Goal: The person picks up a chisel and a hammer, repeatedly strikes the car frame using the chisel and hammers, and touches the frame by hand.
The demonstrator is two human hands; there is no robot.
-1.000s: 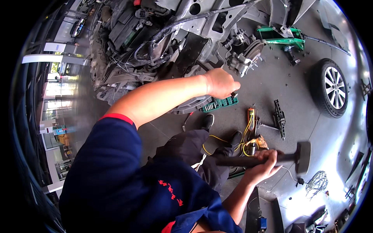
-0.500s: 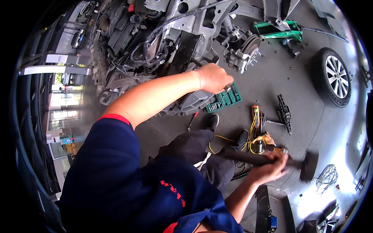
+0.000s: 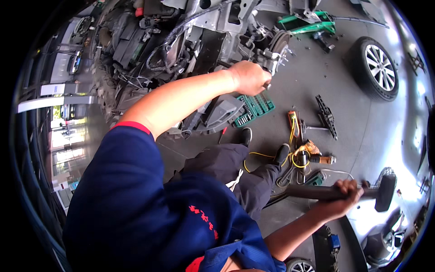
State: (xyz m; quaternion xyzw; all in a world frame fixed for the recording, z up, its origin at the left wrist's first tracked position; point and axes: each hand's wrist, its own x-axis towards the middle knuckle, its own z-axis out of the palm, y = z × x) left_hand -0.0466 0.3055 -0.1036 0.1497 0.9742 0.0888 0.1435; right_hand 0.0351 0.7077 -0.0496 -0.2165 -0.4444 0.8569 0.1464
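Note:
My left hand (image 3: 248,78) is closed in a fist around a dark metal bar (image 3: 268,85); one end pokes out below the fingers, and most of it is hidden by the hand. It is held in front of the stripped car front (image 3: 213,45), near the bare wheel hub with its brake disc (image 3: 277,47). Out to the right, my right hand (image 3: 346,199) grips a large hammer (image 3: 386,192) by its thick dark handle, close to the head. The hammer is apart from the bar and the car.
An open green socket set (image 3: 258,109) lies on the floor below my left hand. Yellow-cabled power tools (image 3: 308,147) and a scissor jack (image 3: 327,117) lie near my feet. A wheel (image 3: 374,68) and a green floor jack (image 3: 312,25) are at the far right.
My right hand has swung the hammer further right, away from my left hand. The view has shifted slightly, while my left hand keeps its grip near the hub.

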